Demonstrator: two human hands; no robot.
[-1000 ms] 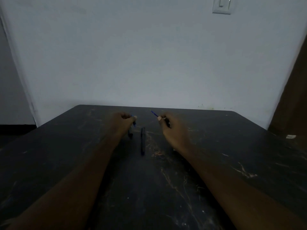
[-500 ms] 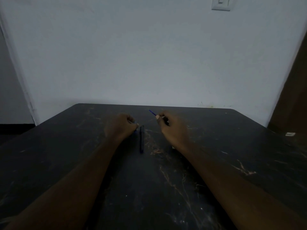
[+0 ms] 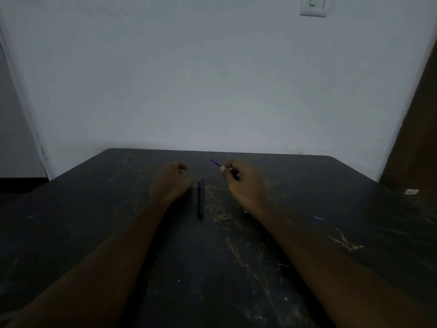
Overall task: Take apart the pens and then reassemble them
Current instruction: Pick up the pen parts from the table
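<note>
A dark pen [image 3: 201,200] lies lengthwise on the black table [image 3: 212,268], between my two hands. My right hand [image 3: 243,183] hovers just right of it and pinches a thin blue refill [image 3: 215,162] between thumb and fingers, the tip pointing up and to the far left. Immediately left of the pen, my left hand [image 3: 171,182] sits low over the table with its fingers curled inward. The back of that hand hides whatever may be inside it.
The table is dark with pale scratch marks and ends at a white wall at the back. A small white object [image 3: 411,192] lies near the right edge. A light switch [image 3: 313,5] is on the wall.
My left hand has come down beside the lying pen, and the blue tip seen at its fingers earlier no longer shows. My right hand still holds the refill, almost unmoved.
</note>
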